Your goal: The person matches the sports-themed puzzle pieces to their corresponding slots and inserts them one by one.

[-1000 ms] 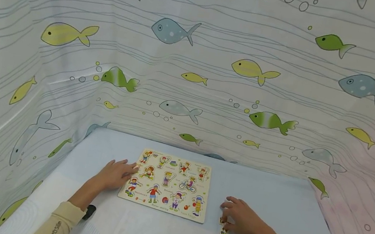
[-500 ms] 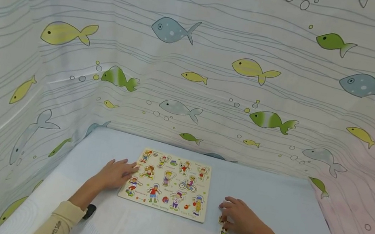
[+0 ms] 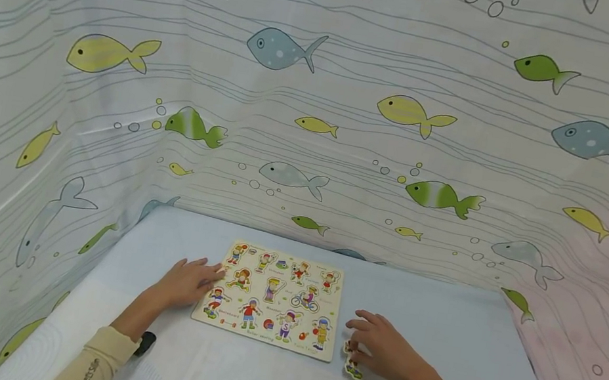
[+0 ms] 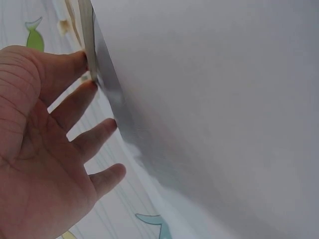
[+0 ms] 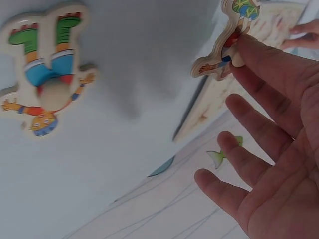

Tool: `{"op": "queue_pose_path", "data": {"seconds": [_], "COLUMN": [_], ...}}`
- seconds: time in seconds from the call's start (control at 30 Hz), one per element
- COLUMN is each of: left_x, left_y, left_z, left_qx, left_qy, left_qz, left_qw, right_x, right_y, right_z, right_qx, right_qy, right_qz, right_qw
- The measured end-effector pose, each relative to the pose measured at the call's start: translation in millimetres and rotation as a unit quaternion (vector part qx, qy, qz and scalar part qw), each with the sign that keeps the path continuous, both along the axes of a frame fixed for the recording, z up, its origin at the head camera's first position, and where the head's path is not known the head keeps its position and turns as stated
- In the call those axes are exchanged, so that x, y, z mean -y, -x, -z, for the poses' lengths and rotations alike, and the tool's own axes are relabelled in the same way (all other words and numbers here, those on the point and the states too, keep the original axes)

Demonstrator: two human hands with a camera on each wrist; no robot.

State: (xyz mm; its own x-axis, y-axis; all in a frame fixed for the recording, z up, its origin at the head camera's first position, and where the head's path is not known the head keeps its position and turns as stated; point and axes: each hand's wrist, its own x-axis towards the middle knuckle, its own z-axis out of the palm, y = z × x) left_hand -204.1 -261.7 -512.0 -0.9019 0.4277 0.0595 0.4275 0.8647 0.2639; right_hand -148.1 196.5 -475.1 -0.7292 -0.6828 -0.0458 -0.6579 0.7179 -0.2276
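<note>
We see only part of the figure the right hand pinches; it's red, blue and green. The left hand, fingers straight, touches the board.

Over the head feed I see wavy-lined, fish-printed walls, perhaps fabric or plastic sheeting; a yellow fish sits at ten o'clock, pinkish tint at three. A pale blue-and-white table spreads at six.

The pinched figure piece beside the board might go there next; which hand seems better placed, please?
Probably the right hand, which pinches the figure piece; the left hand touches the opposite edge of the puzzle board.
</note>
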Motion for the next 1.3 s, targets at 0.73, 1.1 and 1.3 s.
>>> {"op": "queue_pose_path", "data": {"seconds": [0.73, 1.1, 1.3], "left_x": [1.0, 0.5, 0.5], "left_y": [1.2, 3.4, 3.3], "left_z": [-2.6, -1.4, -1.0], "left_qx": [0.009, 0.018, 0.017], "left_qy": [0.001, 0.008, 0.009], "left_qz": [0.001, -0.005, -0.006], "left_qw": [1.0000, 0.9998, 0.9998], "right_x": [48, 70, 82], "right_y": [16.7, 23.0, 29.0], "right_z": [-19.8, -24.9, -23.9], "right_qx": [-0.035, -0.046, -0.069], "right_qy": [0.049, 0.085, 0.085], "right_qz": [-0.022, -0.040, -0.048], "right_qw": [0.9979, 0.9945, 0.9929]}}
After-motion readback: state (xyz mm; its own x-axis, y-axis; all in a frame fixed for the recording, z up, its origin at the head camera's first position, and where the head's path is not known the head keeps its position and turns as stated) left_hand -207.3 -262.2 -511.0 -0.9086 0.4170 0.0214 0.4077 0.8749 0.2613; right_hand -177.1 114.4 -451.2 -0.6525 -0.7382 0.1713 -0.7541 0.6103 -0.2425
